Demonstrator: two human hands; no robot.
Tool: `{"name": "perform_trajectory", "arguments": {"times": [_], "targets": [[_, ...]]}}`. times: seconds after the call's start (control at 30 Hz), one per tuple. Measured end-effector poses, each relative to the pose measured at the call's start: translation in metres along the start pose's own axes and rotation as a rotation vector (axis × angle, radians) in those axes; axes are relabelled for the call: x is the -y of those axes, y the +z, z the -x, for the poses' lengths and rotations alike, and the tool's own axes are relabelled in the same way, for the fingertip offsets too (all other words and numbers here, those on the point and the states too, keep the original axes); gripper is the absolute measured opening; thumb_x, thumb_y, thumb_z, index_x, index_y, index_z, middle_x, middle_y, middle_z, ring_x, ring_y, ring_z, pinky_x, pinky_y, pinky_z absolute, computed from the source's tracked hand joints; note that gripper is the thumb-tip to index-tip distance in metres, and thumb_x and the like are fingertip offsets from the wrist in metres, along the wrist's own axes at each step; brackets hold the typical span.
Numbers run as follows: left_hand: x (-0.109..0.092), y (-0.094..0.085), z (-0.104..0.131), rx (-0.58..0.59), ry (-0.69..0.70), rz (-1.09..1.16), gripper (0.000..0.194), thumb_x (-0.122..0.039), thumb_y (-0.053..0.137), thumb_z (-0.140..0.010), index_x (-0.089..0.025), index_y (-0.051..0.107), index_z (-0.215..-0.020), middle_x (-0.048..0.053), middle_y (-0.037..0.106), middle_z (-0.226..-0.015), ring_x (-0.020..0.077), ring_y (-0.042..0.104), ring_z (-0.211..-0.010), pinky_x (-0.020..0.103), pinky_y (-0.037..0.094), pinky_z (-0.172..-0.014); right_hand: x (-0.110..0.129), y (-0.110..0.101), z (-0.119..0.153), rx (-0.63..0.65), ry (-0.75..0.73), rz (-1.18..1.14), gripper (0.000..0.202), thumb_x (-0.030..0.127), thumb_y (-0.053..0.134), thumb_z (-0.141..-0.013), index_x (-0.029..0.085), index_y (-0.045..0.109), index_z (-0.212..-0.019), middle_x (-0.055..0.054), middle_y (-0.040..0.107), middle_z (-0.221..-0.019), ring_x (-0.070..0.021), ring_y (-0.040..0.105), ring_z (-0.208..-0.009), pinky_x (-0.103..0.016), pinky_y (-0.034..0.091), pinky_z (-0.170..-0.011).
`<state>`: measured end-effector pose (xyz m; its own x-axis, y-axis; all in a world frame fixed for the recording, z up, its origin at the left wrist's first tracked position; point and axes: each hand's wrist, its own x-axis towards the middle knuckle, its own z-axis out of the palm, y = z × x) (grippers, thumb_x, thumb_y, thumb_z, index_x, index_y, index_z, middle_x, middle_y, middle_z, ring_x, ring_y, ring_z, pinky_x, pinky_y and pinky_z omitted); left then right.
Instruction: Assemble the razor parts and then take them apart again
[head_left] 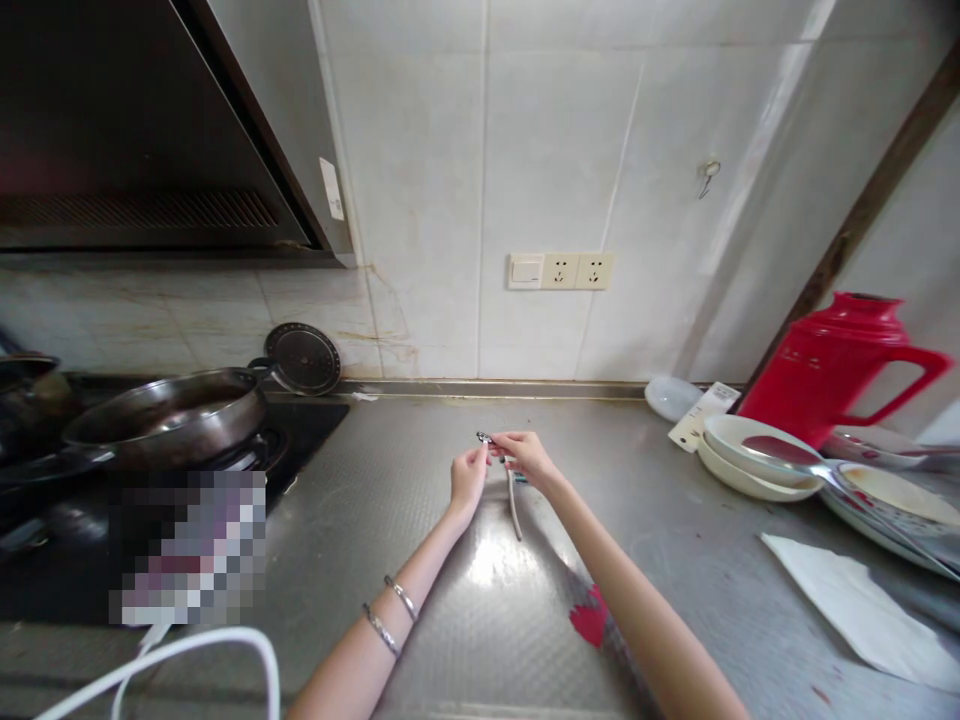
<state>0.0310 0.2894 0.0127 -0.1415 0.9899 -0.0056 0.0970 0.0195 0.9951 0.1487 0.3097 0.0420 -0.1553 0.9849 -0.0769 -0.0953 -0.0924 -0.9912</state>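
Both hands meet over the middle of the metal counter [420,450], fingers pinched close together. Between their fingertips is a small dark, shiny piece [484,438], too small to name. My left hand [469,482] grips it from the near left side, with two silver bangles [390,612] on that forearm. From the right, my right hand [529,457] pinches at the same piece. A short grey cord [514,507] hangs below the right fingers; its upper end is hidden. Something small and bluish-green [520,479] shows beneath the right hand, partly covered.
On the left, a steel pan [169,415] sits on the black stove [315,425] under a range hood [142,130]. To the right are stacked bowls [757,485], a red thermos jug [840,370] and a white paper [847,605]. A white cable [225,635] loops at lower left.
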Motion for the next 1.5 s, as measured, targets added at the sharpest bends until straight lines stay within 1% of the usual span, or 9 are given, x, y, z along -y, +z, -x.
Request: {"name": "perform_trajectory", "arguments": {"times": [0.1, 0.2, 0.33, 0.43, 0.77, 0.93, 1.1, 1.37, 1.5], "targets": [[0.003, -0.002, -0.002, -0.050, 0.088, 0.085, 0.040, -0.051, 0.045, -0.077, -0.017, 0.054, -0.057, -0.004, 0.040, -0.037, 0.0101, 0.040, -0.038, 0.021, 0.026, -0.041, 0.000, 0.004, -0.003, 0.004, -0.014, -0.018, 0.025, 0.034, 0.064, -0.069, 0.012, 0.069, -0.080, -0.008, 0.069, -0.077, -0.0116, 0.062, -0.067, -0.013, 0.039, -0.041], [0.006, -0.003, -0.004, -0.098, 0.174, 0.117, 0.040, -0.051, 0.047, -0.075, -0.017, 0.051, -0.053, -0.005, 0.039, -0.037, 0.0093, 0.037, -0.036, 0.021, 0.025, -0.041, -0.004, 0.009, -0.006, -0.011, -0.032, -0.034, 0.026, 0.035, 0.064, -0.068, 0.012, 0.069, -0.080, -0.009, 0.070, -0.079, -0.0131, 0.063, -0.069, -0.014, 0.040, -0.042], [0.007, -0.005, -0.005, -0.132, 0.232, 0.111, 0.039, -0.050, 0.048, -0.074, -0.018, 0.050, -0.052, -0.005, 0.039, -0.037, 0.0094, 0.037, -0.037, 0.021, 0.025, -0.042, -0.006, 0.014, -0.008, -0.068, -0.068, -0.025, 0.025, 0.035, 0.065, -0.066, 0.013, 0.069, -0.077, -0.009, 0.070, -0.078, -0.0153, 0.064, -0.070, -0.015, 0.040, -0.042], [0.006, -0.005, -0.005, -0.125, 0.253, 0.110, 0.039, -0.049, 0.047, -0.075, -0.018, 0.050, -0.053, -0.005, 0.038, -0.037, 0.0090, 0.037, -0.037, 0.021, 0.026, -0.042, -0.003, 0.016, -0.006, -0.082, -0.089, -0.027, 0.026, 0.035, 0.065, -0.065, 0.012, 0.070, -0.077, -0.010, 0.070, -0.078, -0.0162, 0.064, -0.071, -0.015, 0.040, -0.041], [0.000, -0.003, 0.004, -0.054, 0.277, 0.111, 0.040, -0.050, 0.045, -0.077, -0.017, 0.048, -0.055, -0.007, 0.034, -0.036, 0.0076, 0.031, -0.035, 0.021, 0.023, -0.041, 0.005, 0.006, 0.003, -0.025, -0.071, -0.073, 0.030, 0.037, 0.070, -0.063, 0.012, 0.070, -0.078, -0.008, 0.069, -0.075, -0.0140, 0.062, -0.068, -0.015, 0.038, -0.041], [-0.002, -0.002, 0.006, -0.030, 0.281, 0.118, 0.041, -0.053, 0.046, -0.076, -0.017, 0.049, -0.056, -0.007, 0.034, -0.037, 0.0076, 0.031, -0.035, 0.021, 0.023, -0.041, 0.000, -0.001, 0.001, 0.019, -0.017, -0.153, 0.026, 0.033, 0.071, -0.063, 0.014, 0.070, -0.080, -0.007, 0.069, -0.075, -0.0120, 0.062, -0.068, -0.014, 0.039, -0.042], [-0.001, -0.002, 0.007, -0.022, 0.298, 0.095, 0.040, -0.052, 0.045, -0.077, -0.017, 0.049, -0.057, -0.007, 0.033, -0.037, 0.0069, 0.029, -0.035, 0.020, 0.022, -0.040, -0.005, -0.008, -0.004, 0.055, 0.035, -0.228, 0.021, 0.027, 0.071, -0.064, 0.013, 0.070, -0.080, -0.007, 0.070, -0.076, -0.0117, 0.063, -0.067, -0.013, 0.039, -0.041], [-0.004, 0.000, 0.010, 0.011, 0.266, 0.111, 0.045, -0.058, 0.044, -0.075, -0.017, 0.047, -0.056, -0.007, 0.034, -0.037, 0.0070, 0.030, -0.034, 0.020, 0.022, -0.039, -0.011, -0.011, -0.005, 0.084, 0.036, -0.299, 0.019, 0.027, 0.072, -0.065, 0.014, 0.070, -0.079, -0.006, 0.070, -0.071, -0.0105, 0.063, -0.063, -0.012, 0.037, -0.038], [-0.004, 0.000, 0.012, 0.012, 0.271, 0.114, 0.045, -0.059, 0.044, -0.075, -0.018, 0.047, -0.057, -0.007, 0.034, -0.037, 0.0071, 0.030, -0.034, 0.020, 0.022, -0.039, -0.013, -0.012, -0.006, 0.067, 0.035, -0.302, 0.020, 0.027, 0.072, -0.064, 0.014, 0.070, -0.079, -0.006, 0.070, -0.071, -0.0115, 0.063, -0.064, -0.013, 0.037, -0.038]]}}
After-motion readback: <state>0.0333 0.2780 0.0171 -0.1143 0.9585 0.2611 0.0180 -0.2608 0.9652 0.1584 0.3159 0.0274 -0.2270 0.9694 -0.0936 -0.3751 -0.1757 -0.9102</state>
